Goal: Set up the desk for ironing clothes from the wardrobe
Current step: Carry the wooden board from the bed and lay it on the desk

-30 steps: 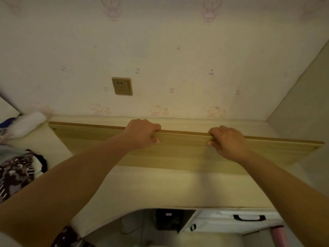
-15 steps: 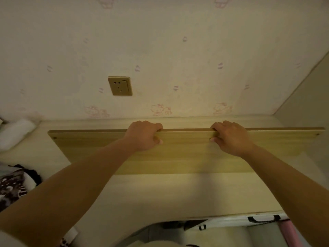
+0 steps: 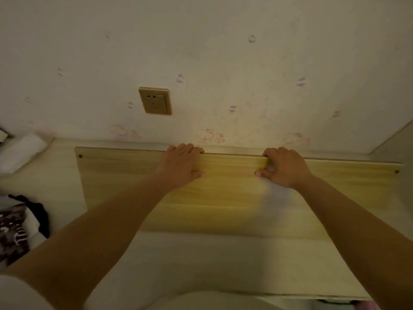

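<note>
Pretty dim, warm yellowish light, soft blur all over, a bright patch on the board (image 3: 234, 193), wide-angle bending at edges.

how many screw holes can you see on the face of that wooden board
2. One dark hole sits near the board's upper left corner, the other near its upper right corner. The arms and hands cover part of the face, so more may be hidden.

Long pale-yellow wood-grain board (image 3: 234, 198): light streaked grain, 2 dark round screw spots at its ends. Cream desk top (image 3: 201, 260): plain. Cream wallpaper (image 3: 223, 52): faint pink cartoon-cat motifs. Square wall socket (image 3: 155, 100): gold. Crumpled cloth (image 3: 13, 229): black-and-white print.
</note>
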